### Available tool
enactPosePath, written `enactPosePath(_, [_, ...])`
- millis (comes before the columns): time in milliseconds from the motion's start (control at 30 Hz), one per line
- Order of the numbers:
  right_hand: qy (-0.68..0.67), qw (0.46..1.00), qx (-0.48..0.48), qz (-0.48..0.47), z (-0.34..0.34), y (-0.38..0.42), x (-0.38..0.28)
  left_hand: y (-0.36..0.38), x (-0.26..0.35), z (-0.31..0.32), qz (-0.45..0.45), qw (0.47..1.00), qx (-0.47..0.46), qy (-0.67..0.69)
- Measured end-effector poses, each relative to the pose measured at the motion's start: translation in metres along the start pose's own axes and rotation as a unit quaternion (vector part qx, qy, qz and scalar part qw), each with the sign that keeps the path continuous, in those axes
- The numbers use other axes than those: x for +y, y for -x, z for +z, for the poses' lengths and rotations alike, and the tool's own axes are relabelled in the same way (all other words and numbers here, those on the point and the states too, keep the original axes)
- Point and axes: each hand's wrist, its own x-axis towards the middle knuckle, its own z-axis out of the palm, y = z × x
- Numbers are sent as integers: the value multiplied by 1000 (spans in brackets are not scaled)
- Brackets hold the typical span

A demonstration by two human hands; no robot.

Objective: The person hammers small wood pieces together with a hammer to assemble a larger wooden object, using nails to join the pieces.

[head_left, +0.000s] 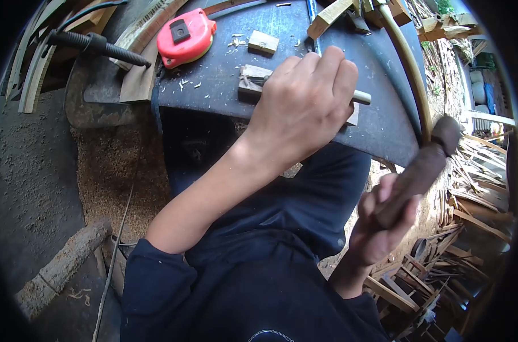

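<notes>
My left hand (pixel 307 102) is closed around a metal chisel (pixel 362 97), whose silver end sticks out to the right of my fist. The chisel's other end points left onto a small wooden block (pixel 248 85) lying along the bench's near edge; part of the block is hidden under my hand. Lower right, my right hand (pixel 384 219) grips a dark wooden mallet (pixel 415 179), slightly blurred, held off to the side of the bench with its rounded end upward. Another small wooden piece (pixel 263 41) with a mark in its middle lies just beyond the left hand.
A red tape measure (pixel 185 37) sits on the dark bench (pixel 219 94) among wood shavings. At left, a metal clamp (pixel 102 48) presses a wooden strip (pixel 138 84). A long curved wooden handle (pixel 407 62) crosses the right side. Scrap wood (pixel 424 279) is piled lower right.
</notes>
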Motion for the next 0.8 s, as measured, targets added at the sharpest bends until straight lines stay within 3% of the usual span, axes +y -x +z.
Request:
enactPosePath(67, [-26, 994, 79, -65, 31, -1, 1, -1, -1, 3, 6, 1000, 17, 0])
enactPosePath(100, [-24, 998, 44, -35, 31, 7, 7, -2, 0, 2, 4, 1000, 11, -12])
enactPosePath(133, [111, 994, -10, -10, 34, 13, 10, -2, 2, 1, 2, 1000, 6, -24])
enactPosePath(200, [147, 969, -168, 107, 22, 16, -1, -3, 1, -1, 3, 1000, 6, -26])
enactPosePath(233, [165, 975, -117, 92, 19, 14, -5, -3, -1, -2, 7, 1000, 12, -18])
enactPosePath(333, [-8, 1000, -7, -17, 19, 2, -3, 0, -4, -1, 0, 1000, 16, -16])
enactPosePath(367, [-10, 999, 6, -40, 23, 1, 4, -1, -4, -2, 0, 1000, 16, -19])
enactPosePath(400, [-40, 999, -6, -15, 29, 9, 10, -1, -4, -4, -4, 999, 7, -32])
enactPosePath(467, [216, 960, -159, 83, 43, 18, 0, -2, -3, -5, -11, 998, -9, -54])
enactPosePath(500, [149, 969, -144, 134, 39, 19, -3, -2, -4, -6, -7, 999, -6, -43])
enactPosePath(533, [154, 969, -144, 125, 28, 15, -7, -2, -7, -6, -3, 999, -3, -32])
enactPosePath(633, [-11, 1000, 1, 6, 26, 5, -1, 1, -9, -7, -11, 1000, 5, -23])
enactPosePath(700, [60, 996, -57, 19, 40, 8, 6, -1, -8, -8, -13, 999, 7, -32])
enactPosePath(733, [173, 974, -136, 50, 43, 12, 5, -2, -11, -8, -12, 999, 11, -36])
enactPosePath(800, [154, 971, -151, 106, 49, 19, -7, -2, -17, -7, -10, 999, 17, -43])
